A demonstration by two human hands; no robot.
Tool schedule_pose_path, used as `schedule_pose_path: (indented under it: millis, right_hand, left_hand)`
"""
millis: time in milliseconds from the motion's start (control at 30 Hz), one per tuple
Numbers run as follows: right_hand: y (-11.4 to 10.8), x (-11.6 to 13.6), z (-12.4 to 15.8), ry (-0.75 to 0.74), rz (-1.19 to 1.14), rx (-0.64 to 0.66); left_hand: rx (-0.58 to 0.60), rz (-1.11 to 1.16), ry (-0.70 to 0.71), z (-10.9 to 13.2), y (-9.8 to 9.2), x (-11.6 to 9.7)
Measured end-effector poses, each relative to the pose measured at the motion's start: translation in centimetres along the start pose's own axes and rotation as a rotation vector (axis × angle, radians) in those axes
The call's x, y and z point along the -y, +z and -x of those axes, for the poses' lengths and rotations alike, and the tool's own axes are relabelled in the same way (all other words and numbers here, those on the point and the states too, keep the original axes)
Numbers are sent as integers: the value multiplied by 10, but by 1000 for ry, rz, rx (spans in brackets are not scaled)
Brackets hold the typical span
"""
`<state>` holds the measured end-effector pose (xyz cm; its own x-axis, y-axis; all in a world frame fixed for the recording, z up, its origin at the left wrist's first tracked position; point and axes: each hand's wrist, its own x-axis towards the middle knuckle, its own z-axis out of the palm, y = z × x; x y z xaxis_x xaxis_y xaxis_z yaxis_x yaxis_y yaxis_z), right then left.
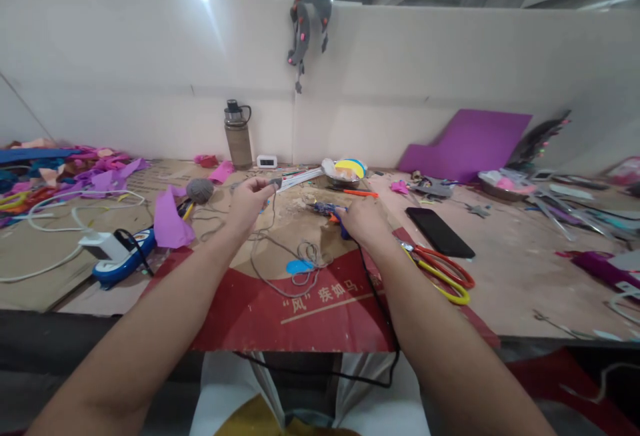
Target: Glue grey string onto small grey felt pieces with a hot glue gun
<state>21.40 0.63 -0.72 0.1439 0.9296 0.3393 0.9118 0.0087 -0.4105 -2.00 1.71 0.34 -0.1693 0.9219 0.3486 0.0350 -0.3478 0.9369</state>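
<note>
My left hand [250, 203] pinches a small dark grey felt piece [276, 183] at its fingertips, above the table. Grey yarn [273, 213] hangs below that piece and runs into loose loops on the red and brown cardboard. In my right hand [366, 219] is a blue glue gun [344, 228] with an orange trigger, its nozzle end pointing left toward the felt piece. A black cord [373, 283] trails from it over the table edge. Beneath the yarn loops lies a light blue round piece [299, 267]. A grey yarn ball [199, 191] sits left of my left hand.
Scissors [445, 273] and a black phone [440, 232] lie right of my right forearm. A blue power strip [125, 256] with cables is at left. A bottle [239, 135] stands by the wall. Purple sheet [470, 143] leans at back right; fabric scraps [90, 169] pile up left.
</note>
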Motion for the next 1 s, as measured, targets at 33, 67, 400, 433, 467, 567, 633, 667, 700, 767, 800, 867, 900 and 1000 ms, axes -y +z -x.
schedule_pose_path:
  millis: [33, 67, 400, 433, 467, 567, 633, 667, 700, 767, 800, 867, 900, 1000]
  right_hand:
    - [-1, 5, 3, -17, -25, -59]
    - [-2, 12, 5, -46, -117, -90]
    - [21, 93, 6, -246, -1112, 287]
    - [24, 93, 4, -215, -1175, 285]
    - [27, 91, 3, -187, -1236, 276]
    - [33, 82, 1, -147, -1334, 266]
    - [32, 76, 0, -157, -1329, 265]
    - [31, 73, 0, -167, -1316, 260]
    - [29, 71, -1, -177, -1298, 252]
    - [25, 69, -1, -200, -1247, 233]
    - [24, 68, -1, -217, -1218, 228]
    - [22, 68, -1, -254, -1169, 224]
    - [22, 69, 0, -269, -1153, 225]
    - [24, 72, 3, -268, -1175, 188]
  left_hand:
    - [-14, -43, 29, 2, 0, -1]
    - [-20, -93, 62, 4, 1, -2]
    - [25, -81, 109, 14, 5, -10]
    - [48, -12, 73, 14, 7, -9]
    - [77, 49, 39, 14, 8, -8]
    - [168, 165, -38, 15, 12, -7]
    - [208, 197, -70, 16, 14, -7]
    - [228, 200, -83, 16, 15, -7]
    - [248, 193, -94, 17, 15, -7]
    - [275, 168, -110, 17, 16, -8]
    - [277, 157, -115, 18, 16, -9]
    - [260, 144, -117, 18, 17, -9]
    - [248, 141, -114, 18, 17, -8]
    - [196, 88, -59, 17, 16, -6]
